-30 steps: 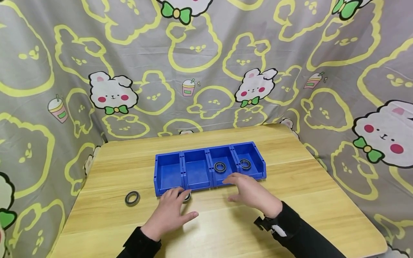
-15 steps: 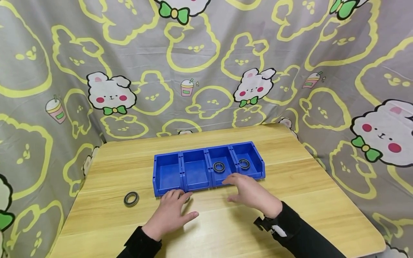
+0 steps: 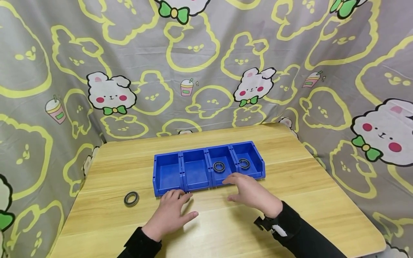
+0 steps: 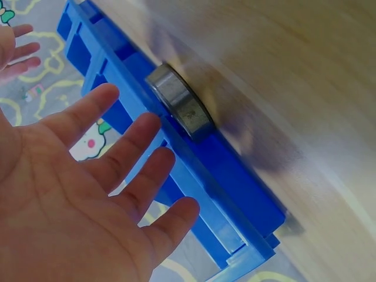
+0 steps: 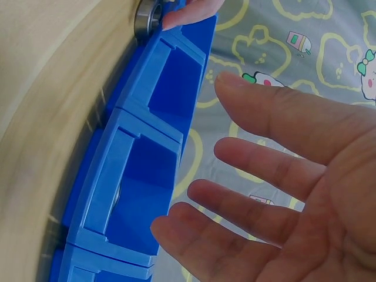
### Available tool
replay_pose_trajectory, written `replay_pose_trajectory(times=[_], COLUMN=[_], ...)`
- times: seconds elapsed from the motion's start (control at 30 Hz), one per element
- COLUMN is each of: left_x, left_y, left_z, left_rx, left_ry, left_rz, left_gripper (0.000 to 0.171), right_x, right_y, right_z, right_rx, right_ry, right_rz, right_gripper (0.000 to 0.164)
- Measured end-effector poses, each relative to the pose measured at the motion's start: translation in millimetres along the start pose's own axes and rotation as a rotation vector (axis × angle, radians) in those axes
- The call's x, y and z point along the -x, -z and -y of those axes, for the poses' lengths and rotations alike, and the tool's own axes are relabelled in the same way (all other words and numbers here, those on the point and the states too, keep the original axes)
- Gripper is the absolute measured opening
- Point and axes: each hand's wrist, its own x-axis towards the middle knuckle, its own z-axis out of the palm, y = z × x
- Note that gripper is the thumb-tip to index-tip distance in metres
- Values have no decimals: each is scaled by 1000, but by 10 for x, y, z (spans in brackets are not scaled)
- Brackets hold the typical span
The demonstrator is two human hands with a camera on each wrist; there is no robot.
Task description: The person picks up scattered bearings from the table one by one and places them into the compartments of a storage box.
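Change over the past second is slight: in the head view the bearing (image 4: 181, 101) at the left hand's (image 3: 169, 213) 1 o'clock, a sliver of ring then, is now nearly all hidden behind the index finger. I read this as fingers settling over it, with sorting no further on. Left fingers spread and loosely bent, gripping nothing that shows; whether a tip touches the bearing, cannot tell. Bearing sits just beside the front lip of the blue bins (image 3: 195, 175). Right hand (image 3: 250, 193) hangs with fingers apart, holding nothing, just before the bins' right half. From it, at 12 o'clock, a bearing (image 3: 244, 168) in the rightmost compartment; at 10 to 11, another (image 3: 219, 172) in the next. A fourth bearing (image 3: 131, 205) lies flat on the table (image 3: 322, 208), left hand's 10 o'clock. No brand or label legible: curtain (image 3: 200, 53) carries only cartoon rabbits and cups; bearing rim too blurred for marks.
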Motion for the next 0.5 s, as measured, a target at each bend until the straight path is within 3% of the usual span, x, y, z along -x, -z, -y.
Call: replay_pose_trajectory(times=[0.27,0.5], left_x=[-30,-58], left_y=[3,-16], left_z=[21,33], left_rx=[-50,-104], left_ry=[-17,-25], left_rz=[-7,-73], left_gripper=[49,48], right_x=[2,9], right_y=[-6,-14], right_z=[-24,-40], right_rx=[-8,-13], right_ry=[0,3], right_rz=[6,-4], right_gripper=[46,46])
